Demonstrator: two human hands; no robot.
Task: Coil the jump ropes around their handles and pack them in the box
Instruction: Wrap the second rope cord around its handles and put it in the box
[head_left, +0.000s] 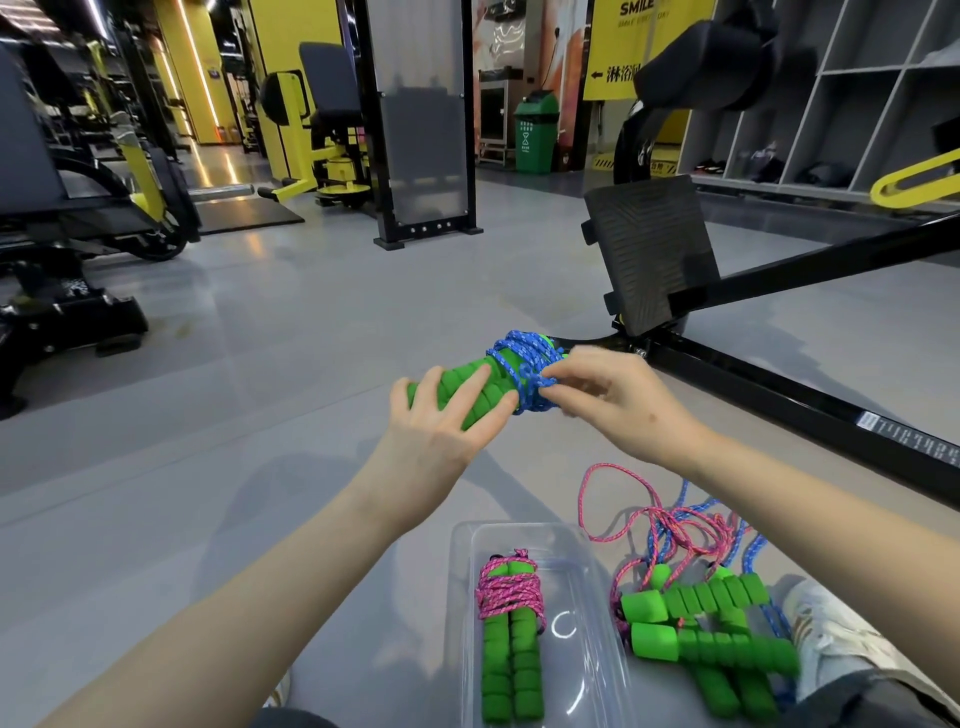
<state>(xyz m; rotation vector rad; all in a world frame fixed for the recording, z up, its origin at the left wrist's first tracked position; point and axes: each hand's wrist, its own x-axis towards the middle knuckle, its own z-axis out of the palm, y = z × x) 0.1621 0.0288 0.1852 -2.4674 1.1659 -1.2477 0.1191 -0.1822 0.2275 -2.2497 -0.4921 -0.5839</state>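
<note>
I hold a pair of green foam handles (480, 391) in the air, wrapped with blue rope (524, 364) at their far end. My left hand (441, 421) holds the handles from below, fingers lying fairly straight along the foam. My right hand (602, 395) pinches the blue rope at the coil. A clear plastic box (597, 649) lies on the floor below, holding one pair of green handles bound with pink rope (509, 592). Right of the box lie loose green handles (711, 623) with tangled pink and blue ropes (675, 525).
A black machine frame (779, 395) with a footplate (649, 249) runs across the floor just beyond my hands. My shoe (831, 629) lies right of the loose ropes. Gym machines stand at far left, lockers at far right. Grey floor stretches to the left.
</note>
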